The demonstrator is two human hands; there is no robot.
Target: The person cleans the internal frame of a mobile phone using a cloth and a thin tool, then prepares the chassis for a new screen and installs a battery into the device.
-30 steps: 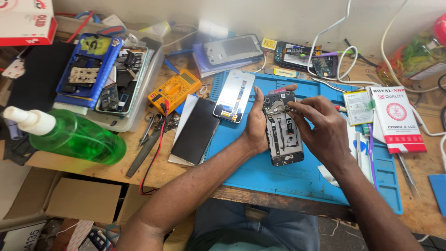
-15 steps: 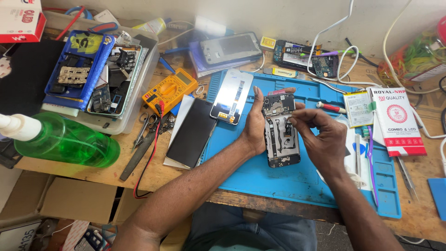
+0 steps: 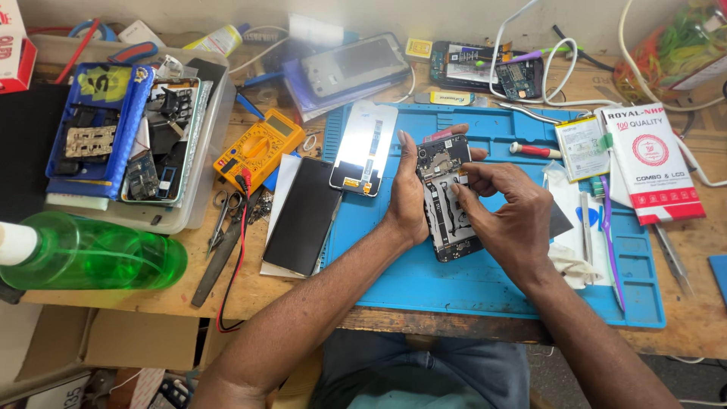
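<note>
The right hand [image 3: 507,216] covers part of the opened phone [image 3: 448,198] (its fingertip contact is hard to resolve). The left hand [image 3: 409,193] is curled around the phone's left edge; the right hand's fingers pinch together against its interior, above the blue mat [image 3: 485,291].

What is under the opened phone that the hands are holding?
Under the opened phone lies the blue work mat. The left hand grips its edge; the right hand covers its right side, hiding the mat there.

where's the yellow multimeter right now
In the head view the yellow multimeter lies on the wooden bench left of the blue mat, between the clear plastic tray and the black screen panel.
</note>
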